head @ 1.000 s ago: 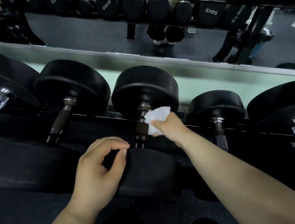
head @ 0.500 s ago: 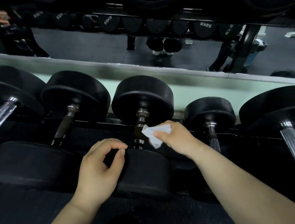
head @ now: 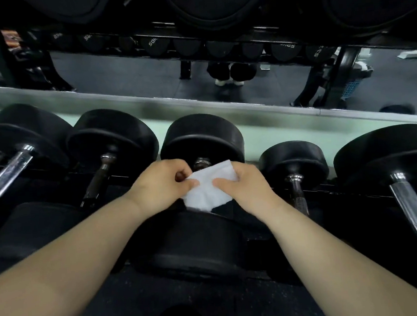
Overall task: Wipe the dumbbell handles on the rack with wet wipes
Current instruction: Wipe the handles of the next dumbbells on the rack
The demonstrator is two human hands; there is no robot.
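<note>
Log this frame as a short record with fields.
left hand: pinches the wipe's left edge
right hand: pinches its right edge
wipe: white, spread between both hands
middle dumbbell: behind the wipe, handle mostly hidden
wipe touching handle: cannot tell
other dumbbells: on both sides, untouched

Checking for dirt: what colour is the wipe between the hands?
The wipe is plain white, clearest in the head view.
</note>
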